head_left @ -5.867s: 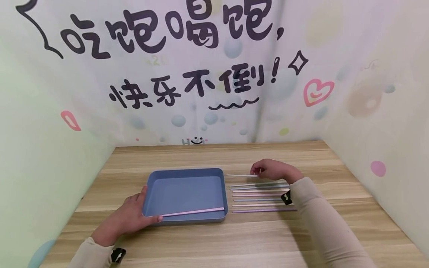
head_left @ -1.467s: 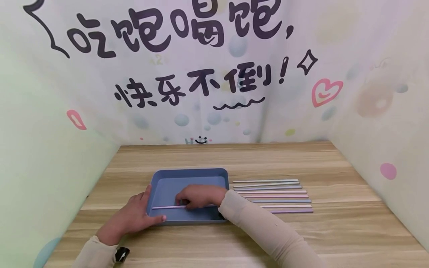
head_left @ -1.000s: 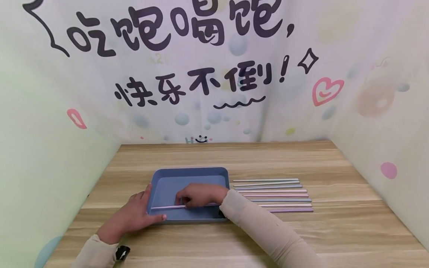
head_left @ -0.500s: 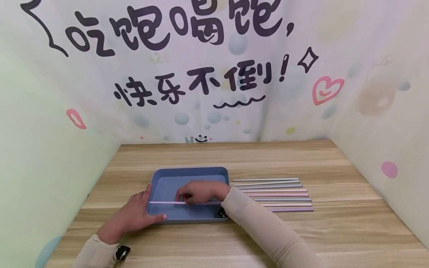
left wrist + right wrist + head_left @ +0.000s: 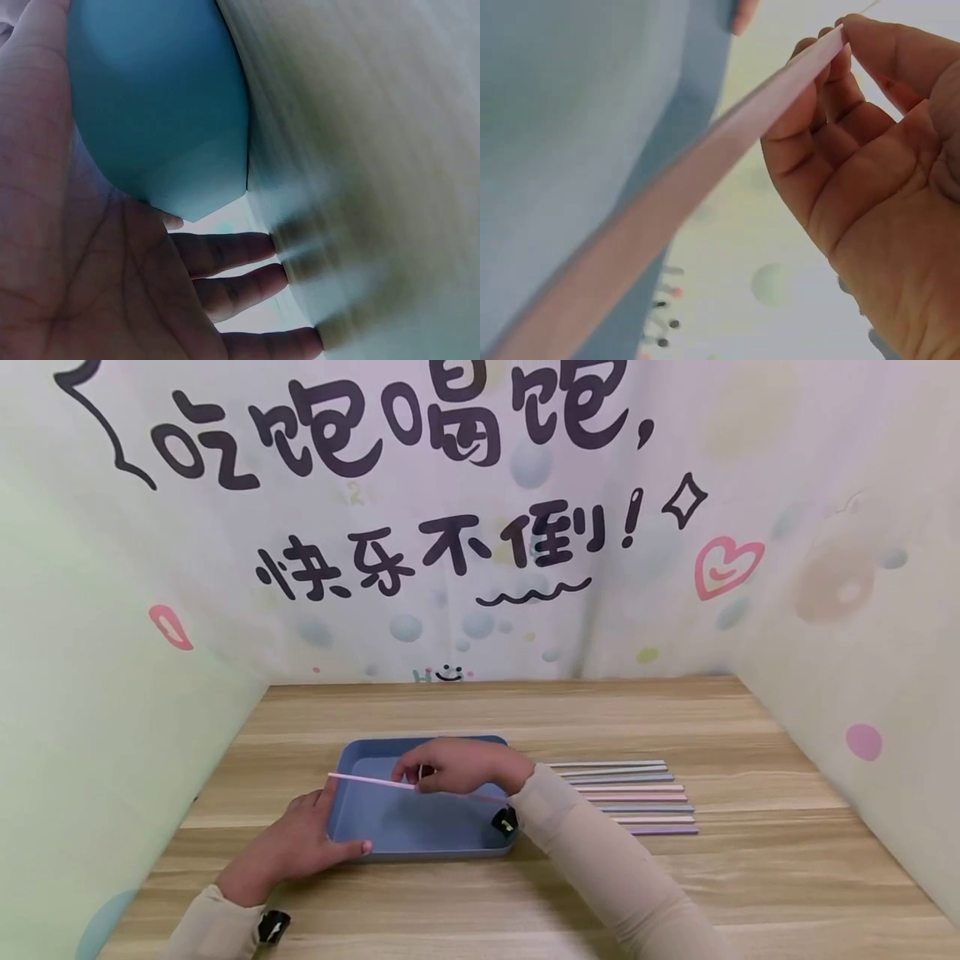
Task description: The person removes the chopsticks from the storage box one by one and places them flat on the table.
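Observation:
In the head view my right hand (image 5: 457, 765) pinches a pink chopstick (image 5: 367, 780) between thumb and fingertips, above the blue tray (image 5: 405, 828). The stick slants across the tray, its left end near the far fingers of my left hand (image 5: 296, 843). That hand rests against the tray's left side, thumb along the front rim. The left wrist view has its straight fingers (image 5: 240, 292) reaching down to the table beside the tray wall (image 5: 165, 90). In the right wrist view, the chopstick (image 5: 682, 187) runs toward the camera from the pinching fingertips.
Several pastel chopsticks (image 5: 660, 809) lie side by side on the wooden table (image 5: 450, 910), right of the tray, partly hidden by my right forearm. A printed cloth wall (image 5: 465, 643) stands behind the table, with pale walls at both sides.
Earlier my right hand held a white chopstick at the right, while the pink one lay in the tray. Now it has lifted the pink chopstick from the tray floor. My left hand stays put.

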The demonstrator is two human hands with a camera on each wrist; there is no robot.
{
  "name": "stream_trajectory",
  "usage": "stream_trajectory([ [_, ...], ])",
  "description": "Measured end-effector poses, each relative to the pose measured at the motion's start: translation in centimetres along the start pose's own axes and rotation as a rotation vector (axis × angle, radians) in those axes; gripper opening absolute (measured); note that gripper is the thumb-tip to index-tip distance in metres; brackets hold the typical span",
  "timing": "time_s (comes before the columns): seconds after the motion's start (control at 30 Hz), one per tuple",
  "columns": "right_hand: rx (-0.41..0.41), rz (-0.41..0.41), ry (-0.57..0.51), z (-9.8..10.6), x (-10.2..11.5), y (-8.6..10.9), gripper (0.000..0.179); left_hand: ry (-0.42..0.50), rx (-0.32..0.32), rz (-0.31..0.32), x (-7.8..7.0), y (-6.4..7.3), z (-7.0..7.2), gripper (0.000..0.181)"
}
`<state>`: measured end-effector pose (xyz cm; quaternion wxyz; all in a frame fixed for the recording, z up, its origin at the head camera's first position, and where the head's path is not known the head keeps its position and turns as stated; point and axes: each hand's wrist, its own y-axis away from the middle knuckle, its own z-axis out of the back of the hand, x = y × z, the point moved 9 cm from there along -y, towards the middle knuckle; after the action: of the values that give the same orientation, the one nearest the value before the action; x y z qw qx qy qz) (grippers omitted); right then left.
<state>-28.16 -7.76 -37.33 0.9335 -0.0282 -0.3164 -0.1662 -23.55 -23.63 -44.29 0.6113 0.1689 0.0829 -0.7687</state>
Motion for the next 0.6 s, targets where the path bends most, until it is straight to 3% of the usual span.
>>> stream_trajectory([
  [0.2, -0.038, -0.045, 0.000, 2.0, -0.1, 2.0, 0.027, 0.012, 0.024, 0.030, 0.2, 0.1, -0.2, 0.126],
  [0.43, -0.089, -0.168, 0.009, 3.6, -3.3, 5.5, 0.028, -0.001, 0.013, 0.008, 0.1, 0.1, -0.2, 0.124],
  [0.6, -0.113, -0.181, 0.080, 4.5, -5.8, 8.5, 0.028, 0.000, 0.009, -0.009, 0.1, 0.1, -0.1, 0.122],
])
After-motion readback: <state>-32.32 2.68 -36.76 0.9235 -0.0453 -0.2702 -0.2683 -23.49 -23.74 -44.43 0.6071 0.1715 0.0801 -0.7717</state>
